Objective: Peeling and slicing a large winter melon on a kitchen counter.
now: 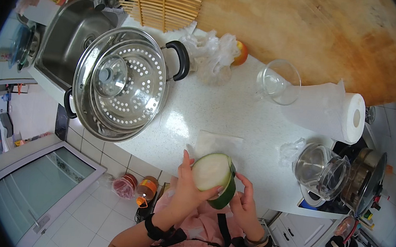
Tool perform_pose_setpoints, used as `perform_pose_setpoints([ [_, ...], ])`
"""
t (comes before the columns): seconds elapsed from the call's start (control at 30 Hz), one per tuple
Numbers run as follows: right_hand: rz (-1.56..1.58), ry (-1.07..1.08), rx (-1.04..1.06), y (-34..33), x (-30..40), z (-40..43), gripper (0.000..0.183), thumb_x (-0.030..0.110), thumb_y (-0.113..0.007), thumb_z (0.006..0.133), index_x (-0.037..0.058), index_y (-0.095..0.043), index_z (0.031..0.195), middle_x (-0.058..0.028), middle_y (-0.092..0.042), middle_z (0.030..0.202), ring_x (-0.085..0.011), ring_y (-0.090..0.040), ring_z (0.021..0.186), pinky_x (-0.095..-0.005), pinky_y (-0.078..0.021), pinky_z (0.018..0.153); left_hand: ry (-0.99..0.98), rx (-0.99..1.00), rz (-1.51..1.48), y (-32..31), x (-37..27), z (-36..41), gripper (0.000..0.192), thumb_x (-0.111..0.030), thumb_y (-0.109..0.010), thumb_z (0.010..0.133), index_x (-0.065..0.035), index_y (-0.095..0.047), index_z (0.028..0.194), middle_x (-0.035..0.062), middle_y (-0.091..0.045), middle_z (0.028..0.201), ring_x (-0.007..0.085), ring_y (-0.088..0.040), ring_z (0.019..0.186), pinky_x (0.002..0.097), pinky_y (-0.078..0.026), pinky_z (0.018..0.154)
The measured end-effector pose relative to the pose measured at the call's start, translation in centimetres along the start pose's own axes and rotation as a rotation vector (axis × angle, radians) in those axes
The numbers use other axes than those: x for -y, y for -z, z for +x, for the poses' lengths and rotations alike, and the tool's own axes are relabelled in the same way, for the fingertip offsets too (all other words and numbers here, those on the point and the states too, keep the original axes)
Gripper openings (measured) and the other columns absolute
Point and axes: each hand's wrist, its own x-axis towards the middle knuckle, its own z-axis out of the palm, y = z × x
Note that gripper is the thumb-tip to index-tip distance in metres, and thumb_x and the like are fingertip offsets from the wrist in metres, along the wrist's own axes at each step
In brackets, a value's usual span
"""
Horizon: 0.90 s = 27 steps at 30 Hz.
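Note:
A cut piece of winter melon (210,173) with pale flesh and dark green rind is held over the near edge of the white countertop. My left hand (192,180) grips it from the left, with the thumb on the lower rind. At its right side is my right hand (245,200), fingers bent against the rind; whether it holds anything small there cannot be told. Just beyond the melon a white paper towel sheet (217,142) lies on the counter.
At left a steel steamer pot (80,111) with a glass lid inside stands beside the sink (73,34). Farther back are plastic bags (215,60), an apple (240,54), a glass bowl (278,82), a paper towel roll (326,108) and a large wooden board (302,29). Glass pots (318,167) stand right.

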Motion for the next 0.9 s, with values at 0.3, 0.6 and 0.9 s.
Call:
perform_pose_setpoints([
  [0.3,-0.258,-0.011,0.133,2.3,1.5,1.3,0.054,0.009,-0.048,0.091,0.0128,-0.03,0.142,0.004,-0.035,0.063,-0.0058,-0.031,0.055,-0.0208,-0.0295,0.052,0.092,-0.045,0.124,-0.2,0.2,-0.1,0.119,-0.033,-0.083,0.059,0.0098,-0.006,0.139,0.0243,-0.04,0.117,0.0357,-0.043,0.109,0.0413,-0.039,0.093],
  [0.6,-0.277,0.091,0.158,1.9,0.3,2.3,0.053,0.014,-0.051,0.092,0.0135,-0.032,0.141,-0.0048,-0.059,0.088,-0.0084,-0.041,0.059,-0.0221,-0.0376,0.057,0.084,0.046,0.112,0.9,2.3,0.1,0.104,-0.016,-0.076,0.071,0.0033,-0.004,0.143,0.0177,-0.048,0.113,0.0242,-0.052,0.102,0.0325,-0.044,0.089],
  [0.9,-0.429,0.088,0.12,2.3,1.5,3.0,0.049,0.019,-0.053,0.091,0.0237,-0.039,0.138,-0.0105,-0.063,0.09,-0.0134,-0.046,0.056,-0.0252,-0.0424,0.059,0.09,0.054,0.095,1.1,2.9,0.7,0.105,-0.025,-0.077,0.07,0.0072,-0.007,0.141,0.0211,-0.047,0.111,0.031,-0.051,0.099,0.0372,-0.045,0.084],
])
